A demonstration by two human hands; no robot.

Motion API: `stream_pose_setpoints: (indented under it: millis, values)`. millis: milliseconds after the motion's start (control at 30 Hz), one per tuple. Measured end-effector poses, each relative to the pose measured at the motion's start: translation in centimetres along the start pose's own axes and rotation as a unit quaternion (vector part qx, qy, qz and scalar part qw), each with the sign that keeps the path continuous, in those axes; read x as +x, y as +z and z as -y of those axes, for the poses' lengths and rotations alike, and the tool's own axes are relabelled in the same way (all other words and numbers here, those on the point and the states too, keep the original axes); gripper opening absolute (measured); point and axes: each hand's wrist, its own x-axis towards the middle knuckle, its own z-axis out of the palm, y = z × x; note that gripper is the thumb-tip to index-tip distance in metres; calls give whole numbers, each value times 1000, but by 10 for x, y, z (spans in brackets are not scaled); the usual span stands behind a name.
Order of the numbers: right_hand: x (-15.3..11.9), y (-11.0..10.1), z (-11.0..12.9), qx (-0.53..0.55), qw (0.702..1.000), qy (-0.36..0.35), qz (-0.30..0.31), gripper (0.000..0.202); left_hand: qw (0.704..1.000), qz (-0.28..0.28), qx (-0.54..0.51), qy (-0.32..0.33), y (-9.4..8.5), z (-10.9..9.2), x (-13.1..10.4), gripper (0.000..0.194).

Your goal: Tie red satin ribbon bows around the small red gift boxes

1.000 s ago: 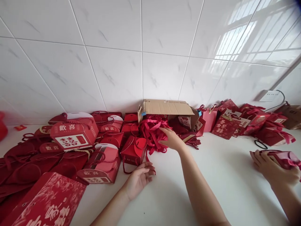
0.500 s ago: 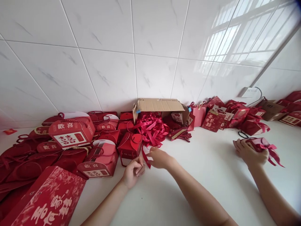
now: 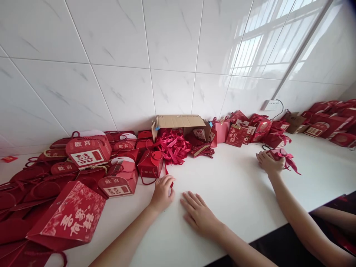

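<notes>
Head view: I look down on a white worktop (image 3: 228,178) whose far edge meets a tiled wall and whose near edge slants from bottom centre up to the right. My left hand (image 3: 162,193) is near the middle, fingers curled, pinching the end of a red ribbon (image 3: 166,170). The ribbon's other end runs back towards a tangled ribbon pile (image 3: 172,146) in front of a cardboard box (image 3: 179,121) at the far edge. My right hand (image 3: 199,216) lies palm down, fingers spread, on bare surface short of the near edge. Open room stretches ahead of it and rightwards to a co-worker's hand (image 3: 269,162), which grips a small box with a bow (image 3: 278,154). To my left there is little room: a red gift box (image 3: 151,163) stands just beyond my left hand, and more red boxes (image 3: 89,150) crowd the worktop's left side.

Half a second ago my right hand was beside the ribbon; now it is away from it. The view has swung right, showing more of the near edge.
</notes>
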Motion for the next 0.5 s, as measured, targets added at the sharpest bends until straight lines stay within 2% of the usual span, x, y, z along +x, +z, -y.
stream_pose_setpoints:
  millis: [100,200,300,400,433,500]
  values:
    - [-1,-3,7,21,999,23,-5,50,997,8,77,9,7,0,-12,31]
    - [-4,-4,13,78,996,47,-24,50,989,25,142,12,16,-8,-42,35]
    - [-14,0,21,146,986,56,-57,47,954,117,274,36,23,-16,-90,44]
    - [-32,3,31,210,973,22,-90,45,913,196,349,81,28,-11,-141,61]
    - [-40,3,36,234,967,2,-97,47,907,206,352,103,28,-7,-155,55]
    - [-57,2,46,280,953,-33,-108,52,910,187,340,148,25,0,-180,28]
